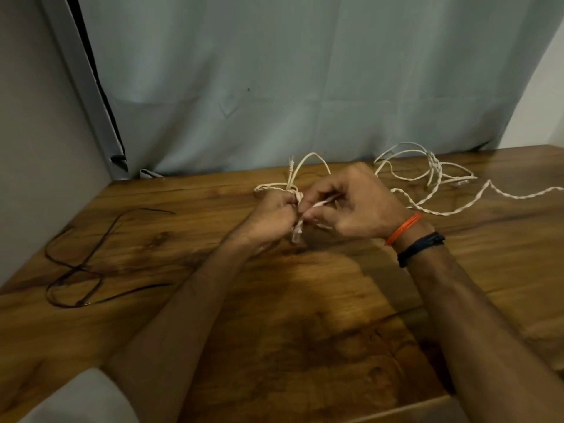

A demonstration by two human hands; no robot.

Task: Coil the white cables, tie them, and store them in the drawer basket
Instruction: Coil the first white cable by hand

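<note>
Left hand curled around a small bundle of white cable, fingers closed on the gathered loops just above the tabletop. Right hand close beside it, thumb and forefinger pinching a short stretch of the same cable, fingertips nearly touching the left hand's knuckles. Bundle held at the middle of the tabletop, toward its far edge; loops arching up and away behind the hands, one plug end sticking upward at the back, another clear plug hanging downward below the left hand's fingers. Pinched stretch lying roughly left to right, tilted slightly up toward the right.

Second white cable loose on the tabletop to the right, a sprawl of loops with a twisted tail running out past the right edge. Thin dark cord lying in open loops at the left. Orange band and dark band on the right wrist. Grey curtain hanging behind.
</note>
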